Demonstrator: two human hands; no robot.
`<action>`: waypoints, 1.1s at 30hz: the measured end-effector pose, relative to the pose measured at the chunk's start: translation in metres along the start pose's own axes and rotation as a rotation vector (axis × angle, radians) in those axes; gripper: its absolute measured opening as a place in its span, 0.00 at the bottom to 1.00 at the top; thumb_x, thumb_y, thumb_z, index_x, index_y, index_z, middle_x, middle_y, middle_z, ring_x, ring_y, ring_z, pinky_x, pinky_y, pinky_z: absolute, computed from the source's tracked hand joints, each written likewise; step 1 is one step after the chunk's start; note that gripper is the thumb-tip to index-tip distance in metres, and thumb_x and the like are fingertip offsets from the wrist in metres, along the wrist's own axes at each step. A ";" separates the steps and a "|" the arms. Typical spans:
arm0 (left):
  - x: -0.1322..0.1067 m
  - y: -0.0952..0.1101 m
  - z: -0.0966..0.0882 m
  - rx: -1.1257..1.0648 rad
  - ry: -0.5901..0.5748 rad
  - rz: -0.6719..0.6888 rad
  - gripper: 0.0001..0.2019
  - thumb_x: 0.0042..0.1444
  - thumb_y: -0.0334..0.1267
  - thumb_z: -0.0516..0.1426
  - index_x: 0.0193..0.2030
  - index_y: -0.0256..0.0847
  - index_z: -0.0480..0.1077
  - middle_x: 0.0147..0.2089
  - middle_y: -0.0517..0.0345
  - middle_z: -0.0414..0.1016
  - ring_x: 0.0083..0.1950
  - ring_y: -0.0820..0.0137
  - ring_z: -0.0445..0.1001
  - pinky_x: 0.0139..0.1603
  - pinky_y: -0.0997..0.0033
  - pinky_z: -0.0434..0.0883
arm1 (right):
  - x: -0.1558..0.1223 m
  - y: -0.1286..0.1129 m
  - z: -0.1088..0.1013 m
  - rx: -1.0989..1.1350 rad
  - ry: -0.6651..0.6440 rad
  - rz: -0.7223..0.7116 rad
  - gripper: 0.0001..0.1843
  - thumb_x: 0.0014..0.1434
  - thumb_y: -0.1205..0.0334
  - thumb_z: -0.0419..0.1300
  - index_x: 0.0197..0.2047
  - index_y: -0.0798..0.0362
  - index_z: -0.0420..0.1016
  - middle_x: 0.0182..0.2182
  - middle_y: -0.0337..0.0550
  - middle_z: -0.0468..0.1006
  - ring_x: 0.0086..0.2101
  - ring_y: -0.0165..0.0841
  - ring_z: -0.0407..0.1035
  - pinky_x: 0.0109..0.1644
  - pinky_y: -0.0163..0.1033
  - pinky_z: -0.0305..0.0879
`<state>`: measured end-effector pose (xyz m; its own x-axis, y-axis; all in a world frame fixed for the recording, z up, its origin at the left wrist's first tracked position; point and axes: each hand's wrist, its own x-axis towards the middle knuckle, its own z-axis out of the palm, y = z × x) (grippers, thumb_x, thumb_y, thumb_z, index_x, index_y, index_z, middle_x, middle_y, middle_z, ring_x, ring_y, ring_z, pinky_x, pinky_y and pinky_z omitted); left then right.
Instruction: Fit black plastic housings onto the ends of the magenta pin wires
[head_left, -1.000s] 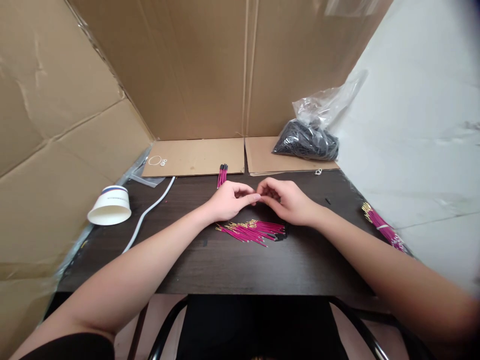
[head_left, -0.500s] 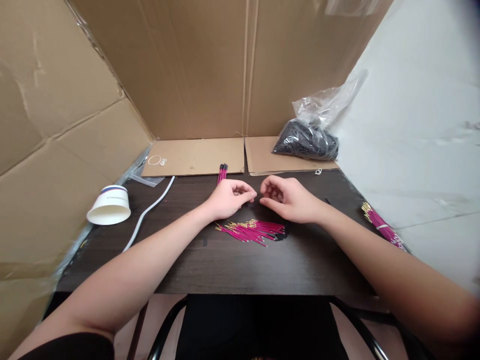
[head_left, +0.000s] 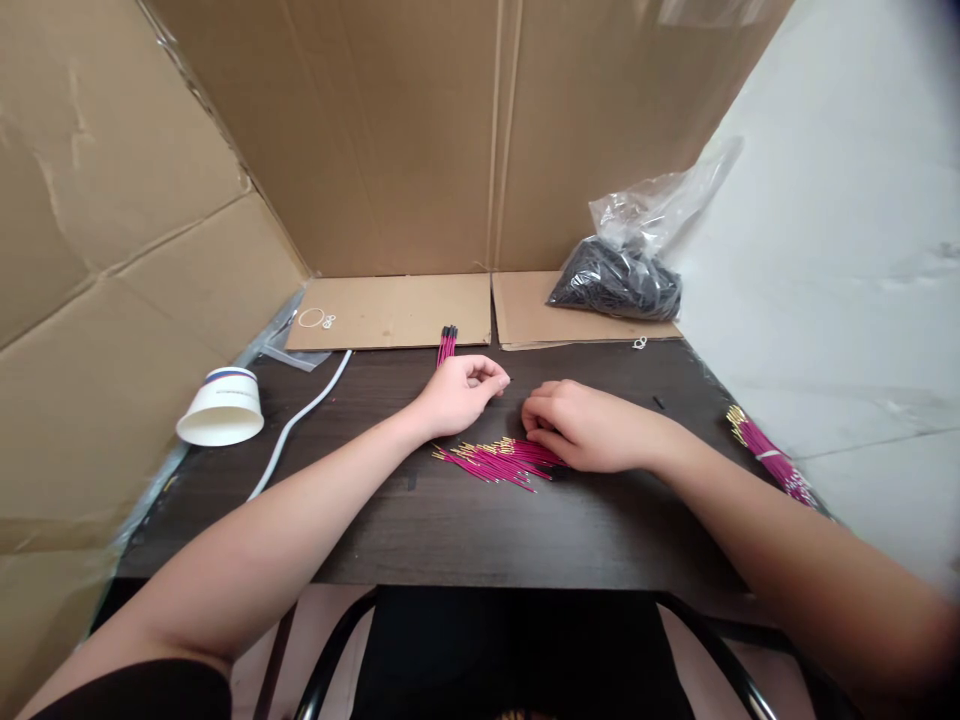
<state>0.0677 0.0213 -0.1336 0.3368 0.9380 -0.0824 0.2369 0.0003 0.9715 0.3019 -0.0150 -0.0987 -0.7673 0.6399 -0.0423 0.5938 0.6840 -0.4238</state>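
A loose pile of thin magenta wires (head_left: pixel 491 460) with gold tips lies on the dark table (head_left: pixel 450 520) just in front of both hands. My right hand (head_left: pixel 592 428) rests on the pile's right end, covering it, with its fingers curled down onto the wires. What they grip is hidden. My left hand (head_left: pixel 459 393) sits just behind the pile, thumb and forefinger pinched together. Anything between them is too small to see. A small tied bundle of magenta wires (head_left: pixel 446 346) lies just beyond my left hand.
A paper cup (head_left: pixel 221 408) lies on its side at the left beside a white cable (head_left: pixel 300 420). A clear bag of black parts (head_left: pixel 616 282) sits on cardboard at the back right. Another magenta wire bundle (head_left: pixel 766 455) lies at the right edge. Cardboard walls enclose the table.
My hands, which met fingertip to fingertip above the pile, have parted. The right hand dropped onto the pile's right end. The left stayed put, still pinched.
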 end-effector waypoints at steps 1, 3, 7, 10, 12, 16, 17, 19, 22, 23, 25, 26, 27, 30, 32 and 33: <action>0.000 0.000 0.000 0.001 0.002 -0.004 0.04 0.68 0.31 0.63 0.40 0.35 0.78 0.32 0.59 0.79 0.27 0.77 0.68 0.35 0.73 0.69 | 0.000 -0.001 0.000 -0.021 -0.005 -0.004 0.07 0.70 0.70 0.60 0.38 0.53 0.76 0.38 0.48 0.79 0.38 0.38 0.70 0.45 0.42 0.63; 0.000 0.001 0.000 0.004 0.002 -0.009 0.04 0.68 0.30 0.63 0.40 0.35 0.78 0.32 0.59 0.79 0.27 0.77 0.68 0.35 0.73 0.68 | 0.000 -0.002 0.000 -0.033 -0.008 -0.014 0.07 0.69 0.70 0.60 0.38 0.53 0.75 0.37 0.47 0.79 0.38 0.38 0.70 0.45 0.42 0.63; 0.001 0.000 0.001 0.011 -0.002 -0.007 0.04 0.68 0.29 0.64 0.40 0.35 0.78 0.32 0.59 0.79 0.27 0.77 0.68 0.35 0.72 0.69 | 0.000 -0.004 -0.001 0.004 -0.020 -0.014 0.07 0.70 0.70 0.60 0.38 0.53 0.75 0.37 0.46 0.79 0.37 0.36 0.70 0.43 0.41 0.62; 0.001 -0.001 0.001 0.020 -0.001 -0.002 0.04 0.68 0.29 0.64 0.39 0.35 0.78 0.31 0.60 0.79 0.27 0.77 0.67 0.35 0.72 0.69 | -0.001 -0.005 0.000 -0.007 -0.024 -0.006 0.06 0.70 0.70 0.60 0.38 0.53 0.75 0.38 0.46 0.79 0.37 0.36 0.71 0.43 0.41 0.61; 0.001 -0.001 0.001 0.024 -0.001 -0.004 0.04 0.68 0.29 0.64 0.39 0.35 0.78 0.31 0.60 0.78 0.27 0.77 0.67 0.35 0.72 0.69 | -0.001 -0.005 0.000 -0.037 -0.014 -0.003 0.06 0.70 0.69 0.61 0.38 0.53 0.75 0.37 0.46 0.79 0.37 0.37 0.71 0.44 0.42 0.61; 0.001 0.001 0.001 0.026 0.004 -0.015 0.04 0.68 0.28 0.64 0.39 0.34 0.78 0.31 0.60 0.78 0.26 0.78 0.67 0.33 0.73 0.68 | -0.001 -0.007 0.005 -0.132 0.008 -0.003 0.08 0.73 0.68 0.59 0.39 0.53 0.74 0.37 0.48 0.80 0.36 0.38 0.70 0.44 0.43 0.60; 0.001 0.001 0.001 0.023 0.006 -0.018 0.04 0.68 0.28 0.64 0.39 0.34 0.78 0.31 0.60 0.78 0.26 0.78 0.67 0.32 0.73 0.68 | -0.001 -0.009 0.006 -0.166 0.009 -0.002 0.09 0.74 0.67 0.58 0.39 0.53 0.74 0.36 0.48 0.80 0.35 0.38 0.70 0.44 0.44 0.59; 0.001 0.001 0.001 0.010 0.011 -0.025 0.05 0.69 0.28 0.63 0.40 0.35 0.77 0.31 0.61 0.77 0.25 0.78 0.67 0.30 0.74 0.67 | -0.001 -0.011 0.008 -0.233 0.008 -0.002 0.10 0.75 0.67 0.56 0.39 0.53 0.72 0.36 0.49 0.79 0.35 0.38 0.68 0.45 0.45 0.59; 0.002 0.000 0.001 -0.011 0.028 -0.033 0.05 0.70 0.28 0.62 0.40 0.35 0.75 0.32 0.61 0.76 0.24 0.79 0.67 0.26 0.75 0.65 | 0.000 -0.011 0.007 -0.245 0.047 -0.015 0.09 0.76 0.67 0.55 0.39 0.53 0.70 0.37 0.50 0.78 0.36 0.38 0.67 0.47 0.46 0.61; 0.002 -0.001 0.001 -0.015 0.037 -0.033 0.05 0.70 0.28 0.62 0.41 0.36 0.75 0.33 0.61 0.76 0.23 0.79 0.67 0.26 0.75 0.64 | 0.000 -0.010 0.006 -0.212 0.082 -0.017 0.09 0.76 0.67 0.55 0.40 0.52 0.69 0.38 0.49 0.78 0.36 0.38 0.67 0.46 0.46 0.62; 0.003 -0.001 0.002 -0.018 0.055 -0.030 0.05 0.71 0.28 0.61 0.41 0.36 0.74 0.33 0.61 0.76 0.22 0.79 0.67 0.25 0.75 0.64 | 0.002 -0.005 0.003 -0.093 0.175 -0.027 0.08 0.75 0.69 0.53 0.42 0.52 0.69 0.38 0.48 0.78 0.36 0.37 0.67 0.45 0.44 0.63; 0.003 -0.001 0.002 -0.020 0.060 -0.031 0.05 0.71 0.29 0.61 0.41 0.37 0.74 0.32 0.62 0.76 0.22 0.79 0.67 0.25 0.75 0.64 | 0.003 -0.001 0.002 -0.018 0.229 -0.038 0.07 0.75 0.70 0.53 0.43 0.52 0.69 0.38 0.46 0.79 0.35 0.36 0.68 0.44 0.43 0.64; 0.002 -0.001 0.002 -0.021 0.064 -0.036 0.05 0.72 0.29 0.61 0.41 0.37 0.73 0.31 0.63 0.75 0.21 0.79 0.66 0.25 0.75 0.64 | 0.004 0.003 0.001 0.060 0.280 -0.053 0.07 0.74 0.70 0.53 0.44 0.51 0.69 0.38 0.45 0.79 0.36 0.35 0.69 0.43 0.42 0.65; 0.000 0.002 0.002 -0.021 0.069 -0.061 0.06 0.73 0.30 0.60 0.42 0.39 0.73 0.27 0.66 0.72 0.20 0.79 0.64 0.25 0.76 0.63 | 0.009 0.016 0.003 0.232 0.445 -0.036 0.05 0.73 0.68 0.57 0.49 0.51 0.73 0.41 0.44 0.82 0.37 0.35 0.73 0.44 0.42 0.69; -0.001 0.004 0.002 -0.018 0.071 -0.079 0.06 0.74 0.31 0.60 0.42 0.39 0.73 0.25 0.66 0.70 0.20 0.79 0.63 0.25 0.76 0.63 | 0.012 0.024 0.006 0.284 0.530 0.001 0.07 0.72 0.66 0.60 0.51 0.51 0.75 0.40 0.44 0.83 0.36 0.34 0.74 0.42 0.41 0.71; -0.001 0.005 0.002 -0.017 0.071 -0.086 0.06 0.74 0.31 0.60 0.42 0.39 0.73 0.25 0.66 0.70 0.20 0.79 0.63 0.25 0.76 0.63 | 0.013 0.027 0.007 0.281 0.552 0.009 0.06 0.71 0.66 0.61 0.51 0.51 0.76 0.39 0.44 0.83 0.35 0.34 0.74 0.41 0.41 0.71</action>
<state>0.0707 0.0192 -0.1290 0.2505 0.9564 -0.1500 0.2468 0.0867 0.9652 0.3061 0.0088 -0.1170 -0.4793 0.7835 0.3954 0.4556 0.6072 -0.6510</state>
